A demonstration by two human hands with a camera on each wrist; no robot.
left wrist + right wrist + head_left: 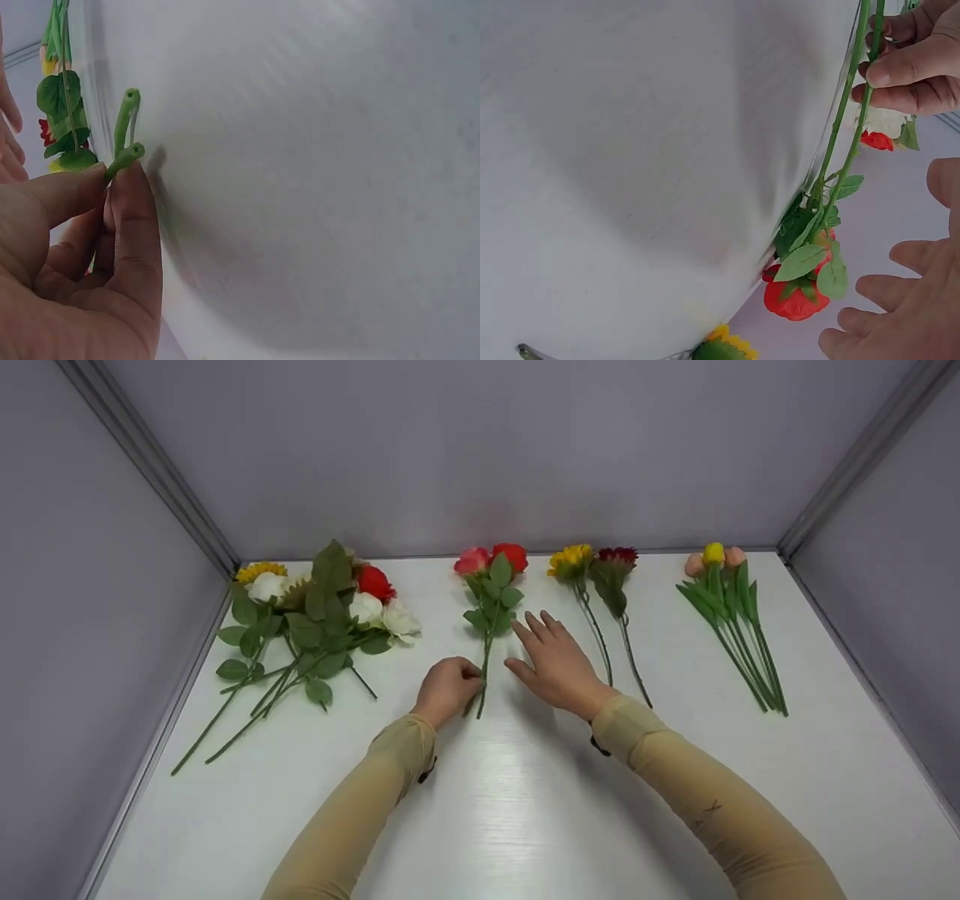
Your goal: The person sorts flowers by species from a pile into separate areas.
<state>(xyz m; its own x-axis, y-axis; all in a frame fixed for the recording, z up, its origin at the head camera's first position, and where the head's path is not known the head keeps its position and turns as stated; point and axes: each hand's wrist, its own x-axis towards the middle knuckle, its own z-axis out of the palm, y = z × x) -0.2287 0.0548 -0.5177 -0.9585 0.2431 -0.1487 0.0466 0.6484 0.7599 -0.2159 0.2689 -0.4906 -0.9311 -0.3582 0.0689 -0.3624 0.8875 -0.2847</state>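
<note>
A pink rose (472,562) and a red rose (510,557) lie side by side at the middle back of the white table, their green stems pointing toward me. My left hand (448,688) pinches a rose stem (125,159) near its cut end, between thumb and fingertips. The second stem (124,118) runs close beside it, and in the right wrist view it appears outside the pinch. To the right of the roses my right hand (559,666) hovers with fingers spread, holding nothing. Its fingers also show in the right wrist view, apart from the red rose (796,300).
At left lies a mixed pile with a sunflower (261,571), white flowers (401,620) and a red flower (376,583). A yellow flower (571,561) and a dark red one (617,558) lie right of centre. Tulips (713,555) lie farther right. Grey walls (480,457) enclose the table.
</note>
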